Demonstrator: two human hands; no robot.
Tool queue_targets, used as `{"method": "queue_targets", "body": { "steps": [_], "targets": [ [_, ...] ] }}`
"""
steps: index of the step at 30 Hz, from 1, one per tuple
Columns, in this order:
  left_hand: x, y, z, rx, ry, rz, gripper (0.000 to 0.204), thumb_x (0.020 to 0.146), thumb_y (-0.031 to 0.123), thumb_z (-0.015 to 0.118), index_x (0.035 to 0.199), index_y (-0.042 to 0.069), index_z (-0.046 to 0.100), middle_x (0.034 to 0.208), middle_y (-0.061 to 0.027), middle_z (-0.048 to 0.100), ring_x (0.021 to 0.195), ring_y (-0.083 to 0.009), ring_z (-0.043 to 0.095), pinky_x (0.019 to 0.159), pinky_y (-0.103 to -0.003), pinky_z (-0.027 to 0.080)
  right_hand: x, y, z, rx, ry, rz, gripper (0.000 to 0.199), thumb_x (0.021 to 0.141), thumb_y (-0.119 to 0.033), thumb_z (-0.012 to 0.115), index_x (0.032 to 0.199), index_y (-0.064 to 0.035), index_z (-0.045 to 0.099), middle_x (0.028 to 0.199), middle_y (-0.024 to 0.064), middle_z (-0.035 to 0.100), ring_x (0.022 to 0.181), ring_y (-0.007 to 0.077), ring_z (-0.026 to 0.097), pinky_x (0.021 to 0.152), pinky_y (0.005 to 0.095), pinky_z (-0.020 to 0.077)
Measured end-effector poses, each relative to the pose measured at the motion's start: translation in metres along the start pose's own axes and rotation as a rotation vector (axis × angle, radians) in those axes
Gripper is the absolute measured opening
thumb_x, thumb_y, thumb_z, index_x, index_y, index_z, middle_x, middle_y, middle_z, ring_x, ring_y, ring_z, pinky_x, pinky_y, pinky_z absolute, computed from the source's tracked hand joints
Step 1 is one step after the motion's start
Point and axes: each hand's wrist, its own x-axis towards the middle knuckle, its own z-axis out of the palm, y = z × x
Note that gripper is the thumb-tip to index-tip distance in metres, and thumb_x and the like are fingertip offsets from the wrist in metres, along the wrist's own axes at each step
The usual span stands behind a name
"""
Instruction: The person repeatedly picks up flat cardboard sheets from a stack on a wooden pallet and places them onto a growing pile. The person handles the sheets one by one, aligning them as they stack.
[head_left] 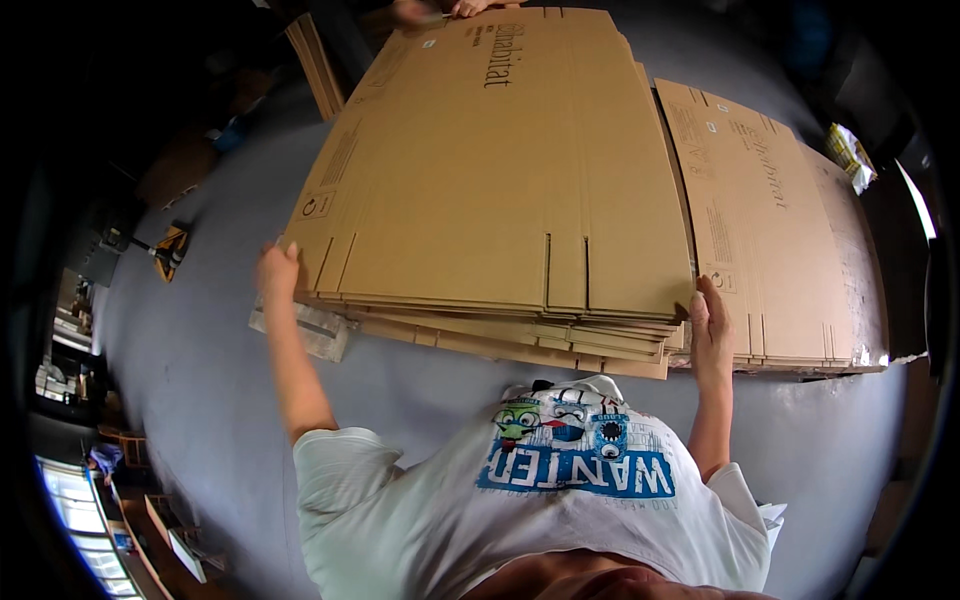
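A large stack of flattened brown cardboard boxes (450, 190) lies in front of me, its near edges slightly uneven. At the stack's near left corner, my left hand (278, 270) is closed on the edge of the upper boxes, thumb on top and the other fingers mostly hidden. My right hand (711, 325) grips the near right corner, its thumb side against the box edge and part of its fingers out of sight. At the far edge, another person's hands (472, 8) touch the same boxes; one of them is blurred.
To the right, a second stack of flattened cardboard boxes (765, 230) stands close beside the first. Part of a pallet (325, 335) shows under the near left corner. A yellow and black floor device (172, 252) stands further left on the grey floor (215, 330).
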Motion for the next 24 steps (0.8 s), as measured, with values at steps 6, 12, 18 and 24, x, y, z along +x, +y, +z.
{"method": "queue_targets", "body": {
  "steps": [6, 12, 18, 24],
  "targets": [
    [-0.043, -0.002, 0.041, -0.162, -0.002, -0.062, 0.05, 0.089, 0.045, 0.045, 0.107, 0.0, 0.058, 0.103, -0.0196, 0.062, 0.097, -0.0356, 0.058, 0.079, -0.046, 0.048, 0.0, 0.01, -0.02, -0.391, 0.019, 0.031, 0.056, 0.092, -0.038, 0.048, 0.124, 0.0083, 0.043, 0.109, 0.0281, 0.056, 0.104, 0.0397, 0.054, 0.086, 0.0399, 0.0436],
    [-0.072, 0.026, 0.017, -0.116, 0.04, -0.14, 0.04, 0.088, 0.041, 0.047, 0.1, 0.005, 0.061, 0.097, -0.017, 0.064, 0.091, -0.0359, 0.06, 0.076, -0.047, 0.048, 0.005, 0.021, -0.029, -0.646, 0.113, 0.046, 0.058, 0.091, -0.04, 0.048, 0.124, 0.0077, 0.042, 0.098, 0.0274, 0.06, 0.091, 0.0407, 0.059, 0.077, 0.0413, 0.0461],
    [-0.072, 0.038, -0.013, -0.146, -0.001, -0.234, 0.039, 0.088, 0.04, 0.046, 0.097, 0.005, 0.061, 0.099, -0.0153, 0.064, 0.094, -0.036, 0.059, 0.075, -0.049, 0.048, 0.01, 0.007, -0.039, -0.361, 0.274, 0.126, 0.041, 0.087, -0.028, 0.059, 0.117, 0.0, 0.053, 0.082, 0.0144, 0.065, 0.072, 0.019, 0.062, 0.066, 0.0303, 0.0484],
    [-0.043, -0.001, 0.03, -0.191, -0.026, -0.19, 0.047, 0.089, 0.047, 0.039, 0.103, 0.008, 0.061, 0.106, -0.016, 0.061, 0.1, -0.0363, 0.056, 0.081, -0.048, 0.045, 0.027, 0.052, -0.046, -0.019, 0.219, 0.197, 0.038, 0.084, -0.02, 0.064, 0.116, 0.0, 0.054, 0.068, 0.0017, 0.055, 0.059, 0.0073, 0.049, 0.052, 0.022, 0.0388]
  ]
}}
